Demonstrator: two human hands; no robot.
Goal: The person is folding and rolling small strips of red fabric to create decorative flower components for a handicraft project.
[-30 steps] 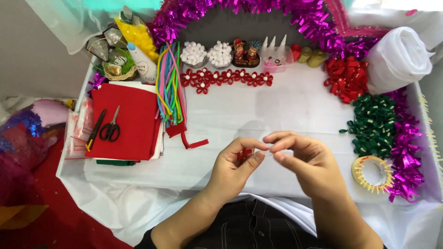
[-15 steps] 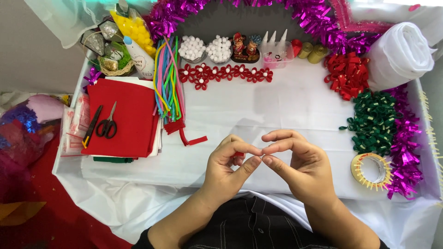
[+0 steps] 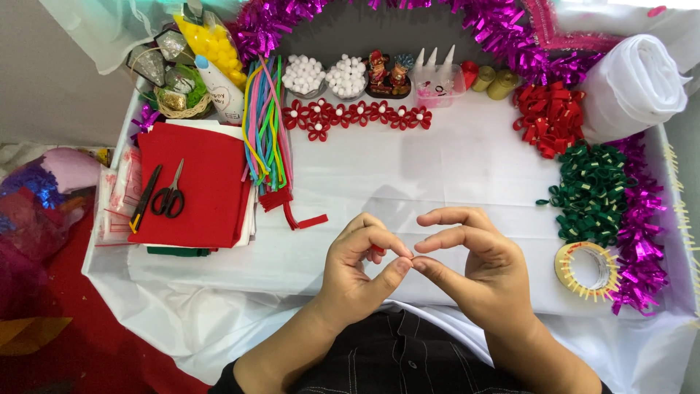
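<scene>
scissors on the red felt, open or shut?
Shut. The scissors lie flat on the red felt stack, blades together in one narrow point, black handle loops side by side.

A craft table: red felt sheets, scissors, magenta tinsel and a tape roll crowd a white-covered worktop.

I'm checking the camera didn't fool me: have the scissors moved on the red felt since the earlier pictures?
No. The scissors lie at the same spot on the red felt, beside the black pen, as before.
</scene>
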